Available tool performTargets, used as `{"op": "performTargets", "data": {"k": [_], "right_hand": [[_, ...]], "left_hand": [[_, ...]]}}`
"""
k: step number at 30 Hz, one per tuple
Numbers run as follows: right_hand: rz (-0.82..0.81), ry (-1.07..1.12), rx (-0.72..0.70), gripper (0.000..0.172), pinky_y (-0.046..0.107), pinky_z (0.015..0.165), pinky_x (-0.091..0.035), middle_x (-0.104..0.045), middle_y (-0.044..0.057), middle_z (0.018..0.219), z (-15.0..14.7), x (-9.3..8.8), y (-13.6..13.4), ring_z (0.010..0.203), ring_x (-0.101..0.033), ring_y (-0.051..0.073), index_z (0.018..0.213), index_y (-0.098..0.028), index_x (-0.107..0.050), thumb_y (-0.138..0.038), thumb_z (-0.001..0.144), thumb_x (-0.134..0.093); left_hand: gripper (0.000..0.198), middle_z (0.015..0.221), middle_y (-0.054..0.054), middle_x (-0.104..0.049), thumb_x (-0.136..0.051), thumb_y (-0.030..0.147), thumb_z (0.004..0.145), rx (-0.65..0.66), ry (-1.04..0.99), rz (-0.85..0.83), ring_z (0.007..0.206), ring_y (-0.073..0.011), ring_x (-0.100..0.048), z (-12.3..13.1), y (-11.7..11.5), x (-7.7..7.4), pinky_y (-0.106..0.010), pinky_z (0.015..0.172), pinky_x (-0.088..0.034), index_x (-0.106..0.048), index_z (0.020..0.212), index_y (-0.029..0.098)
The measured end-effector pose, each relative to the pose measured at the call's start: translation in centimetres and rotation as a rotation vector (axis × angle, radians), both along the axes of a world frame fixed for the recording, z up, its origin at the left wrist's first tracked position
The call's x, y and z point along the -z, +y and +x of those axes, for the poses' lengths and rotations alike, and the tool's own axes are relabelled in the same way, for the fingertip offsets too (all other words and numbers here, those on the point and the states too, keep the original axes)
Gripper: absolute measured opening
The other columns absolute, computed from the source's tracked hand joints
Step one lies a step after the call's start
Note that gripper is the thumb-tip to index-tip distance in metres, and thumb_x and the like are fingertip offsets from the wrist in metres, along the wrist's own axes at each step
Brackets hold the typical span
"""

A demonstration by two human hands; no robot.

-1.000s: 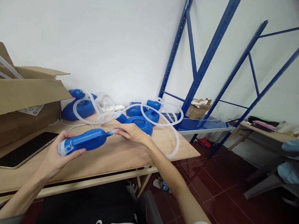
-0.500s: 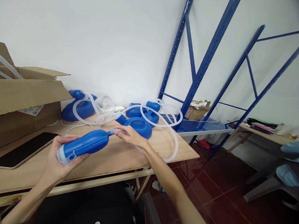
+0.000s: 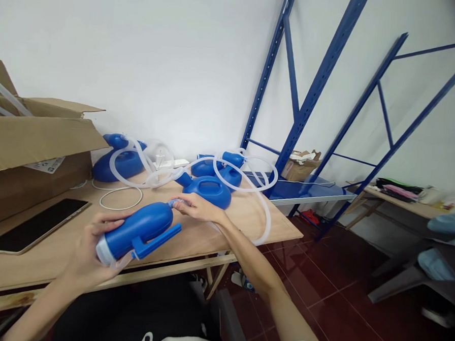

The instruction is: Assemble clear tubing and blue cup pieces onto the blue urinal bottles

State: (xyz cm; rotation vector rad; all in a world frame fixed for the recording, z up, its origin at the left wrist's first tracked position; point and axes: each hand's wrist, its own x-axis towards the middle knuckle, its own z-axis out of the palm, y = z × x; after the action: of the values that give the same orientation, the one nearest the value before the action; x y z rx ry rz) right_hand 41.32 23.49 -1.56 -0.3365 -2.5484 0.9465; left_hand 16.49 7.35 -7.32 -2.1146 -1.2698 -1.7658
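Note:
My left hand [image 3: 93, 250] is wrapped round the pale end of a blue plastic part [image 3: 144, 224], which has a blue arm sticking out on its lower right side. My right hand [image 3: 195, 207] pinches the clear tube [image 3: 177, 202] at the narrow far end of that part. Just behind my right hand lies a blue bottle [image 3: 211, 191] with a handle. Long translucent tubing [image 3: 266, 218] loops over the wooden table [image 3: 247, 225], and one stretch passes under my right wrist.
A dark tablet [image 3: 37, 226] lies on the left, beside an open cardboard box [image 3: 36, 181]. More blue bottles [image 3: 124, 165] stand along the wall. Blue metal racking [image 3: 311, 103] rises at the right, beyond the table's edge.
The blue part has been turned about its length, so its side arm now shows, and it has shifted slightly right. Both hands still hold on.

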Motion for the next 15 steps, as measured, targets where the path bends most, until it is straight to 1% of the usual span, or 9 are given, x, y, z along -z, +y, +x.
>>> {"op": "performTargets", "data": {"k": [2, 4, 5, 7, 9, 11, 12, 13, 15], "right_hand": [[0.053, -0.099, 0.005, 0.044, 0.026, 0.081, -0.047, -0.070, 0.003, 0.098, -0.5, -0.2, 0.4, 0.087, -0.063, 0.016, 0.125, -0.018, -0.070, -0.050, 0.110, -0.044], [0.124, -0.156, 0.054, 0.043, 0.028, 0.088, -0.047, -0.073, 0.004, 0.108, -0.8, -0.7, 0.5, 0.098, -0.066, 0.019, 0.131, -0.022, -0.069, -0.051, 0.110, -0.045], [0.157, -0.155, 0.108, 0.044, 0.029, 0.089, -0.048, -0.073, 0.004, 0.112, -0.7, -0.9, 0.5, 0.102, -0.067, 0.020, 0.137, -0.025, -0.066, -0.052, 0.109, -0.046], [0.217, -0.117, 0.263, 0.049, 0.032, 0.091, -0.048, -0.073, 0.005, 0.117, -0.1, -1.4, -0.1, 0.106, -0.068, 0.022, 0.148, -0.029, -0.058, -0.055, 0.108, -0.047], [0.255, -0.110, 0.431, 0.053, 0.033, 0.089, -0.047, -0.073, 0.005, 0.114, 1.1, -1.5, -1.0, 0.104, -0.069, 0.024, 0.152, -0.030, -0.055, -0.057, 0.107, -0.050], [0.237, -0.153, 0.535, 0.058, 0.034, 0.087, -0.047, -0.075, 0.004, 0.105, 2.6, -1.3, -2.0, 0.098, -0.070, 0.024, 0.153, -0.029, -0.055, -0.060, 0.103, -0.056], [0.203, -0.180, 0.548, 0.060, 0.033, 0.084, -0.047, -0.076, 0.003, 0.101, 3.3, -1.1, -2.4, 0.094, -0.070, 0.024, 0.150, -0.028, -0.057, -0.060, 0.100, -0.061], [0.151, -0.201, 0.529, 0.058, 0.032, 0.081, -0.047, -0.077, 0.002, 0.098, 3.9, -0.8, -2.7, 0.091, -0.071, 0.024, 0.146, -0.027, -0.061, -0.059, 0.097, -0.066], [0.017, -0.197, 0.435, 0.045, 0.029, 0.079, -0.047, -0.078, 0.001, 0.094, 4.5, 0.0, -3.0, 0.088, -0.071, 0.022, 0.129, -0.025, -0.071, -0.054, 0.095, -0.069]], "left_hand": [[0.051, 0.113, -0.008, -0.073, -0.086, 0.039, 0.064, -0.065, -0.022, -0.096, 0.103, -0.0349, -0.074, -0.8, 0.5, 0.1, -0.049, 0.087, -0.060, -0.057, 0.106, 0.033], [0.052, 0.111, -0.008, -0.074, -0.085, 0.047, 0.064, -0.145, -0.112, -0.205, 0.100, -0.0335, -0.074, -1.4, 0.8, -0.2, -0.047, 0.086, -0.059, -0.058, 0.105, 0.031], [0.054, 0.108, -0.008, -0.074, -0.085, 0.051, 0.064, -0.186, -0.168, -0.258, 0.096, -0.0320, -0.073, -1.7, 0.9, -0.5, -0.045, 0.083, -0.059, -0.058, 0.105, 0.029], [0.060, 0.103, -0.006, -0.072, -0.086, 0.057, 0.061, -0.268, -0.278, -0.330, 0.086, -0.0277, -0.071, -2.2, 0.9, -1.2, -0.039, 0.073, -0.058, -0.059, 0.105, 0.027], [0.064, 0.100, -0.004, -0.070, -0.088, 0.060, 0.056, -0.326, -0.351, -0.358, 0.082, -0.0244, -0.068, -2.5, 0.7, -2.1, -0.034, 0.068, -0.055, -0.060, 0.103, 0.026], [0.065, 0.100, -0.003, -0.070, -0.088, 0.060, 0.054, -0.353, -0.419, -0.349, 0.083, -0.0227, -0.066, -2.8, 0.5, -2.8, -0.032, 0.069, -0.054, -0.061, 0.102, 0.025], [0.065, 0.100, -0.003, -0.070, -0.088, 0.060, 0.054, -0.357, -0.449, -0.344, 0.084, -0.0218, -0.066, -2.9, 0.4, -3.1, -0.031, 0.070, -0.054, -0.062, 0.102, 0.025], [0.065, 0.100, -0.003, -0.070, -0.088, 0.061, 0.055, -0.355, -0.474, -0.341, 0.083, -0.0210, -0.065, -2.9, 0.5, -3.2, -0.031, 0.070, -0.054, -0.062, 0.102, 0.025], [0.064, 0.100, -0.003, -0.070, -0.087, 0.063, 0.057, -0.357, -0.475, -0.326, 0.080, -0.0203, -0.066, -3.0, 0.7, -3.1, -0.031, 0.068, -0.056, -0.062, 0.102, 0.025]]}}
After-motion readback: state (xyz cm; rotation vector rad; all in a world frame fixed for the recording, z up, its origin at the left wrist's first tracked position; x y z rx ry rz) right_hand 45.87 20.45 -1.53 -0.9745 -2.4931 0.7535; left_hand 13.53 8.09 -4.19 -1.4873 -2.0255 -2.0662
